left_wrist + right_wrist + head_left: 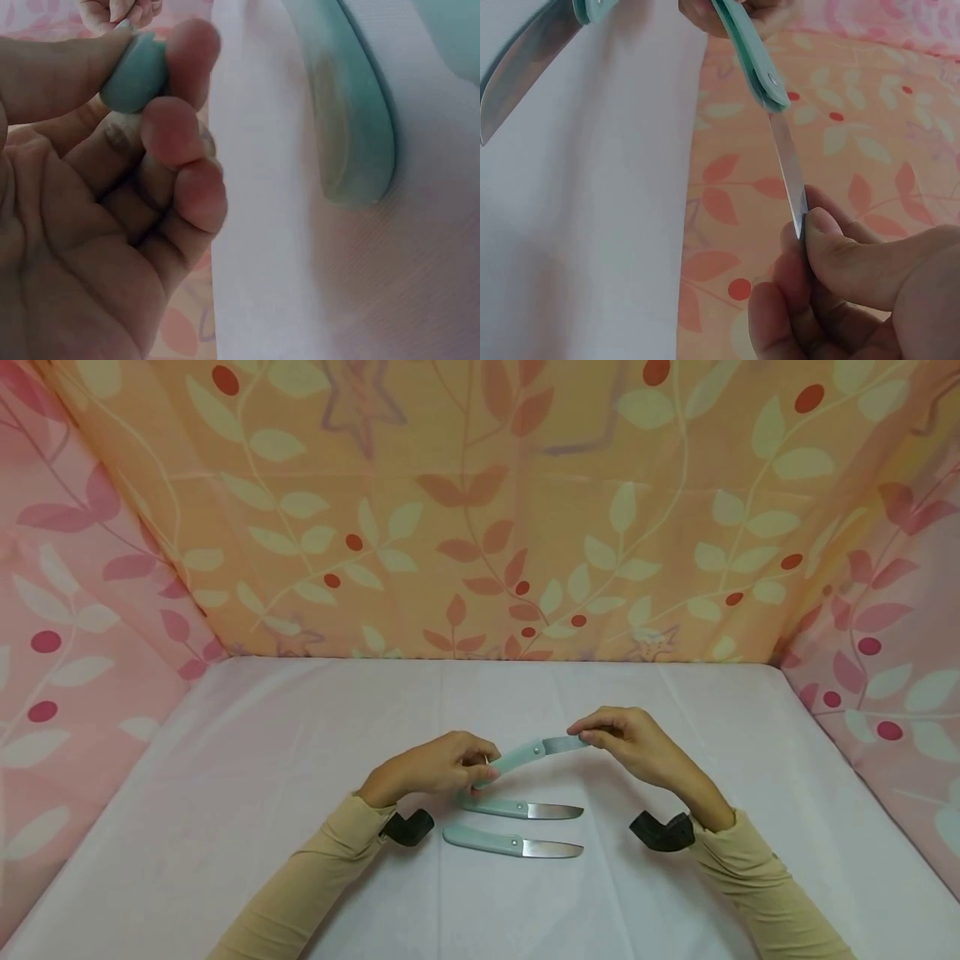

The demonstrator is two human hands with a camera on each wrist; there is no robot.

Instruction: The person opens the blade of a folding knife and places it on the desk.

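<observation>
Between both hands a folding knife (523,755) with a mint-green handle is held above the white cloth, its blade unfolded. My left hand (444,765) pinches the handle's rear end between thumb and fingers, as the left wrist view shows of the handle end (136,79). The tip end of the blade (786,161) is pinched by my right hand (636,745), thumb on one side and fingers on the other. Two similar knives lie unfolded nearer to me, one (517,810) just below the held knife and another (513,843) in front of it, blades pointing right.
A white cloth (315,710) covers the table. Patterned orange fabric (480,510) hangs along the back, and pink fabric (82,635) stands at the sides. Black wrist devices (408,828) sit below both wrists.
</observation>
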